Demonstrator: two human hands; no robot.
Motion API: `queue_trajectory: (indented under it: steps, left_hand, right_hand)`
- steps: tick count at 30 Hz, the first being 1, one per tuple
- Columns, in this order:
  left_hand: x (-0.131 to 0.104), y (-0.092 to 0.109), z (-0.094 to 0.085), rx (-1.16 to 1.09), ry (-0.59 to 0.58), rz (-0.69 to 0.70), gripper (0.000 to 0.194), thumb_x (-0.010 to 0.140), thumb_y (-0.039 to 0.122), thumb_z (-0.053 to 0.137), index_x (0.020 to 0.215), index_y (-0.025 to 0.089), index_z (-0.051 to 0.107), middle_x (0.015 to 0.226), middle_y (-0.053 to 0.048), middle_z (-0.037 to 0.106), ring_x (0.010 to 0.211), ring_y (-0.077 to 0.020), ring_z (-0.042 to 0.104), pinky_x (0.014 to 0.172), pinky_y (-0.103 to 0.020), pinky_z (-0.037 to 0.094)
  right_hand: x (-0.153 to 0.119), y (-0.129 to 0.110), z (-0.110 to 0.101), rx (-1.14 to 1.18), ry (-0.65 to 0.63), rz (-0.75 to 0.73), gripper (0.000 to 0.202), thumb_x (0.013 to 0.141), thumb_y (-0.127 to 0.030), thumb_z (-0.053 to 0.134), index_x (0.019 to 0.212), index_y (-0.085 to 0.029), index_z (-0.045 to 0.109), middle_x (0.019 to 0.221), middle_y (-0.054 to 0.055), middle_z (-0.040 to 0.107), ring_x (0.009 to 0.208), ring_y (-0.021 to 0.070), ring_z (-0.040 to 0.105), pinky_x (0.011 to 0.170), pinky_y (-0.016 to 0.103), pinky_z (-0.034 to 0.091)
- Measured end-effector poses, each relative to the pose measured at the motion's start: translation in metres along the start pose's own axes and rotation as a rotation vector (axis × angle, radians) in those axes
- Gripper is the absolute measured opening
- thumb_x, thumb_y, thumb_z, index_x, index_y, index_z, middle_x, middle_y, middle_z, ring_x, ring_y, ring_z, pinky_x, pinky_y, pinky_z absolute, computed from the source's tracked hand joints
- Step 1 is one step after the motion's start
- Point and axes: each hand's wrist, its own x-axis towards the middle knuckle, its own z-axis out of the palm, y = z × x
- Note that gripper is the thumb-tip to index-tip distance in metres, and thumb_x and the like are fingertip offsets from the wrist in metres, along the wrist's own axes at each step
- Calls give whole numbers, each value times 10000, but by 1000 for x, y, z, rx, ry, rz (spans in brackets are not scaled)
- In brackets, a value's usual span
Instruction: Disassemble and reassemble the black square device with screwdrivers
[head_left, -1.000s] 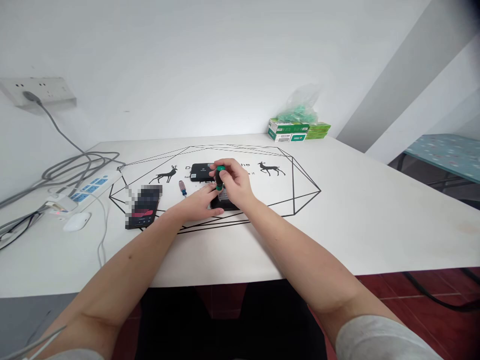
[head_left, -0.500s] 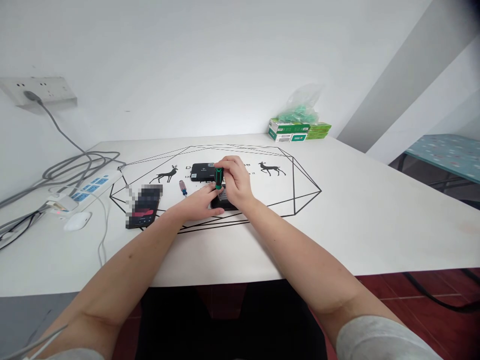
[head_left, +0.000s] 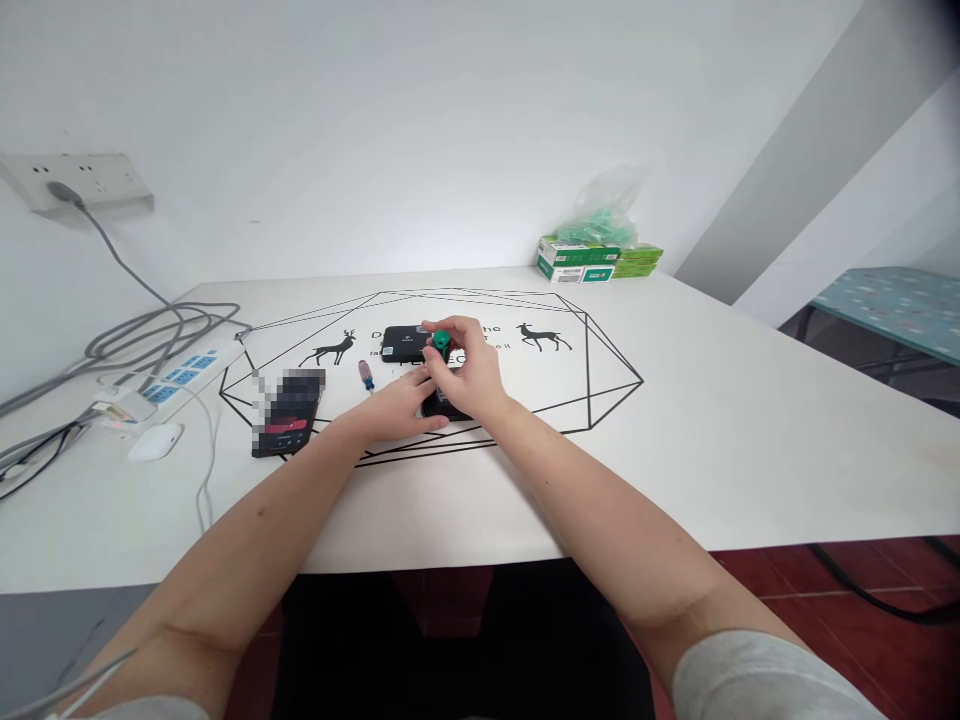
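My right hand holds a screwdriver by its green and black handle, fingers and thumb around it. The handle tilts so that its round green end faces me. The tip is hidden. Beneath it lies a small black boxy device, partly covered by both hands. My left hand grips the device's left side, with fingers on its top and thumb along its near edge. Just behind is a flat black panel with small labels. To the left rests a second, smaller screwdriver with a clear reddish-blue handle.
A phone, partly pixelated, lies left of my left forearm. Further left are a white earbud-style case, a power strip and coiled grey cables. Green and white boxes with a plastic bag stand by the wall.
The screwdriver handle has tipped from near upright, its end now towards me. My right fingers have shifted their hold around it. The left hand stays in place.
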Motion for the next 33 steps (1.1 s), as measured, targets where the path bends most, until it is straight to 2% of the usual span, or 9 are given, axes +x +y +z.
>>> queue_trajectory:
  steps: [3,7,13,17,20,22,26,29,33]
  left_hand:
    - [0,0,1,1,1,-1,715,1035,548,686,1652,222,531,1716,-178,502,1561,-443,497,1283,-612,457]
    - [0,0,2,5,5,-31,682,1028,571,704,1601,222,580,1643,-194,558,1514,-443,536,1259,-623,475]
    - [1,0,1,41,-36,-83,711,1030,632,678,1576,183,600,1541,-225,602,1439,-472,570,1190,-633,516]
    - [1,-1,2,29,-25,-65,728,1033,661,664,1594,203,583,1513,-213,620,1405,-465,592,1180,-631,521]
    - [1,0,1,26,-20,-61,728,1031,651,668,1595,199,579,1543,-217,608,1434,-464,576,1205,-632,503]
    - [0,1,0,24,-18,-53,710,1033,624,673,1600,209,573,1579,-206,592,1474,-454,553,1230,-621,489]
    - [0,2,-1,25,-28,-38,675,1036,588,671,1582,199,583,1635,-202,558,1506,-443,538,1243,-600,487]
    - [0,2,-1,21,-29,-23,707,1037,559,665,1623,182,542,1680,-209,521,1555,-443,495,1271,-599,462]
    - [0,3,-1,-1,-13,-9,728,1024,544,674,1655,217,513,1723,-187,491,1583,-450,469,1284,-622,449]
  right_hand:
    - [0,1,-1,-30,-23,-44,301,1027,-329,621,1324,-285,615,1330,104,809,1059,238,785,943,451,663]
    - [2,7,-1,-64,10,-194,296,1065,-273,509,1306,-272,681,1322,126,747,1240,278,718,1044,510,629]
    - [5,12,-1,-84,75,-241,371,1090,-192,425,1258,-285,742,1153,97,602,1070,245,663,960,495,613]
    - [5,9,-2,-84,72,-245,375,1100,-191,396,1253,-282,726,1171,104,659,1100,251,679,966,492,608]
    - [5,6,-2,-104,74,-229,276,1118,-294,454,1216,-278,712,1172,111,734,1124,273,698,985,511,608]
    - [5,5,-2,-123,90,-172,197,1081,-418,598,1175,-279,702,1134,103,768,1071,281,708,955,503,617]
    - [5,3,1,-123,86,-11,344,926,-509,832,1122,-272,677,1104,79,805,983,267,726,900,469,634]
    - [3,3,1,-90,50,8,353,937,-459,819,1183,-272,647,1206,90,827,1008,258,749,937,472,638]
    - [0,2,-1,-75,1,-26,323,1012,-380,687,1304,-271,603,1339,121,810,1062,251,765,939,457,651]
